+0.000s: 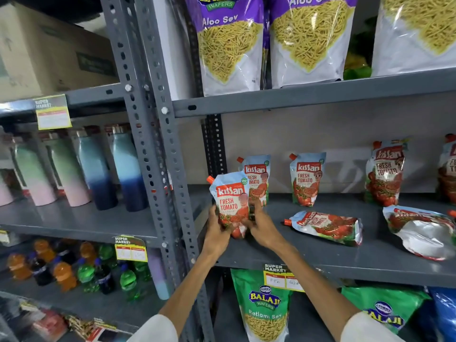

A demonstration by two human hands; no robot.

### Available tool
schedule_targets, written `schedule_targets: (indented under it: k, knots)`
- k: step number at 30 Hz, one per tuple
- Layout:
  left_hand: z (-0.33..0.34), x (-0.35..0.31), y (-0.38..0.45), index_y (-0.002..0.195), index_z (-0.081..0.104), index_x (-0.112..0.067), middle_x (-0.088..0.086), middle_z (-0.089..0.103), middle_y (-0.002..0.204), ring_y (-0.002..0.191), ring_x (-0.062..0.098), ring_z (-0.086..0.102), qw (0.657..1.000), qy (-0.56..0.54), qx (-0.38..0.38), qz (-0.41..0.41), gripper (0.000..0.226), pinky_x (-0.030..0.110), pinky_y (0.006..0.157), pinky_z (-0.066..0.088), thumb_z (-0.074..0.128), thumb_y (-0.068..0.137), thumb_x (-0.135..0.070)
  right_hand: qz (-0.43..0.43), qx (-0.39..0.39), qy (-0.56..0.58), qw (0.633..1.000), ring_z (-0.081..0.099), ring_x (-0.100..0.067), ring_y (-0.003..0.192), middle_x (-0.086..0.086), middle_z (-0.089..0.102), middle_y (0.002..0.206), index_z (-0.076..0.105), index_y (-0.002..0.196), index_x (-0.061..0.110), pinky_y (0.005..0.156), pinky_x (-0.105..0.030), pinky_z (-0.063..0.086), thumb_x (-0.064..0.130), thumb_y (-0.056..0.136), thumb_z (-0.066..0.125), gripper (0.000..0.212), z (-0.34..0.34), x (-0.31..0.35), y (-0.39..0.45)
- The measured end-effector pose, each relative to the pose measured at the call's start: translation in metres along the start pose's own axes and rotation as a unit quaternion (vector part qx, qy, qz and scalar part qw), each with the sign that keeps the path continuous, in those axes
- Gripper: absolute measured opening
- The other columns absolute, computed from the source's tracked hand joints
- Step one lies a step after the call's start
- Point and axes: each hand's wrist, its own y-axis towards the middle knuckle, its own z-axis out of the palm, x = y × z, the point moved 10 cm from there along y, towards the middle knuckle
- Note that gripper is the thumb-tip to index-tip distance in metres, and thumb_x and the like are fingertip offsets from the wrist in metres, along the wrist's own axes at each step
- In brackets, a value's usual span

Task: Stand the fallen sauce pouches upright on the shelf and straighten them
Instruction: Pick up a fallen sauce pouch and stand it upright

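Note:
Tomato sauce pouches with orange caps sit on the grey middle shelf (320, 257). My left hand (217, 230) and my right hand (259, 227) both grip the lower part of one upright pouch (230, 201) at the shelf's left end. Right behind it stands a second pouch (257, 180). Another upright pouch (307, 178) stands to the right, and one more (385, 174) further right. A fallen pouch (325, 227) lies on its side mid-shelf, cap pointing left. A larger fallen pouch (422, 230) lies at the right edge.
A perforated grey upright post (160, 149) stands just left of my hands. Snack bags (229, 45) fill the shelf above, and green snack bags (264, 304) sit below. Insulated bottles (96, 166) and soft drink bottles (64, 272) fill the left rack.

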Motion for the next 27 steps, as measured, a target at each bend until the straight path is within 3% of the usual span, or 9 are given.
schedule_targets:
  k: [2, 4, 7, 10, 13, 15, 19, 23, 27]
  knots:
    - [0.001, -0.001, -0.001, 0.146, 0.030, -0.008, 0.013, 0.058, 0.138, 0.125, 0.023, 0.057, 1.000, 0.001, -0.007, -0.015, 0.072, 0.041, 0.108, 0.048, 0.068, 0.087, 0.004, 0.010, -0.001, 0.000, 1.000, 0.055, -0.026, 0.126, -0.011, 0.057, 0.134, 0.034, 0.133, 0.010, 0.103, -0.035, 0.045, 0.003, 0.093, 0.059, 0.048, -0.002, -0.001, 0.001]
    - [0.002, -0.002, -0.006, 0.148, 0.030, -0.010, 0.010, 0.059, 0.139, 0.123, 0.019, 0.059, 0.999, 0.004, -0.026, -0.032, 0.075, 0.035, 0.104, 0.049, 0.069, 0.085, 0.001, 0.025, 0.012, 0.002, 1.000, 0.055, -0.024, 0.125, -0.008, 0.058, 0.135, 0.035, 0.134, 0.012, 0.098, -0.029, 0.043, 0.009, 0.093, 0.060, 0.049, -0.003, -0.002, -0.001]
    - [-0.004, -0.006, -0.026, 0.148, 0.030, -0.004, 0.013, 0.058, 0.138, 0.130, 0.026, 0.053, 0.988, 0.046, -0.132, -0.059, 0.083, 0.040, 0.108, 0.045, 0.075, 0.079, -0.001, 0.041, 0.035, -0.034, 0.998, 0.058, -0.022, 0.118, -0.006, 0.062, 0.129, 0.041, 0.134, 0.014, 0.092, -0.027, 0.043, 0.023, 0.092, 0.064, 0.048, -0.014, -0.010, -0.008]
    - [0.006, -0.011, -0.048, 0.130, 0.045, 0.000, 0.021, 0.059, 0.128, 0.127, 0.034, 0.052, 0.971, 0.043, -0.216, -0.097, 0.064, 0.047, 0.106, 0.043, 0.077, 0.075, 0.000, 0.041, 0.001, -0.091, 0.995, 0.065, -0.023, 0.104, -0.007, 0.069, 0.114, 0.057, 0.121, 0.013, 0.089, -0.033, 0.051, 0.022, 0.092, 0.064, 0.031, -0.059, -0.012, -0.010]
    - [0.067, -0.007, -0.057, 0.125, 0.051, -0.003, 0.015, 0.067, 0.113, 0.102, 0.029, 0.066, 0.968, -0.078, -0.112, -0.209, 0.047, 0.044, 0.086, 0.057, 0.072, 0.083, 0.000, 0.041, -0.044, -0.141, 0.988, 0.067, -0.024, 0.100, -0.010, 0.072, 0.107, 0.068, 0.108, 0.010, 0.092, -0.038, 0.053, 0.011, 0.092, 0.062, 0.017, -0.124, -0.011, -0.008]
    - [0.119, -0.008, -0.067, 0.125, 0.051, -0.001, 0.013, 0.066, 0.099, 0.085, 0.025, 0.065, 0.934, -0.188, -0.017, -0.304, 0.038, 0.038, 0.069, 0.058, 0.064, 0.089, 0.002, 0.061, -0.048, -0.182, 0.980, 0.067, -0.028, 0.099, -0.014, 0.072, 0.103, 0.069, 0.102, 0.010, 0.091, -0.042, 0.054, 0.013, 0.091, 0.060, 0.015, -0.167, -0.019, -0.009]
    - [0.197, -0.032, -0.089, 0.128, 0.045, 0.003, 0.029, 0.049, 0.135, 0.132, 0.043, 0.050, 0.856, -0.299, 0.108, -0.408, 0.035, 0.053, 0.104, 0.047, 0.059, 0.096, -0.004, 0.194, 0.064, -0.286, 0.936, 0.064, -0.021, 0.083, -0.001, 0.068, 0.094, 0.065, 0.091, 0.019, 0.077, -0.035, 0.055, 0.046, 0.085, 0.065, 0.028, -0.214, -0.063, -0.025]
    - [0.230, -0.042, -0.083, 0.140, 0.043, 0.000, 0.028, 0.050, 0.140, 0.133, 0.044, 0.049, 0.854, -0.289, 0.115, -0.416, 0.047, 0.058, 0.108, 0.043, 0.060, 0.096, -0.010, 0.360, 0.150, -0.241, 0.889, 0.062, -0.027, 0.078, -0.011, 0.060, 0.101, 0.058, 0.110, 0.013, 0.077, -0.042, 0.059, 0.037, 0.091, 0.061, 0.030, -0.221, -0.104, -0.057]
    - [0.241, -0.037, -0.083, 0.124, 0.050, -0.007, 0.020, 0.061, 0.103, 0.082, 0.034, 0.063, 0.872, -0.268, 0.069, -0.403, 0.039, 0.050, 0.094, 0.052, 0.069, 0.089, -0.010, 0.314, 0.120, -0.152, 0.929, 0.064, -0.028, 0.082, -0.014, 0.067, 0.097, 0.065, 0.106, 0.005, 0.069, -0.037, 0.055, 0.020, 0.093, 0.053, 0.024, -0.213, -0.110, -0.064]
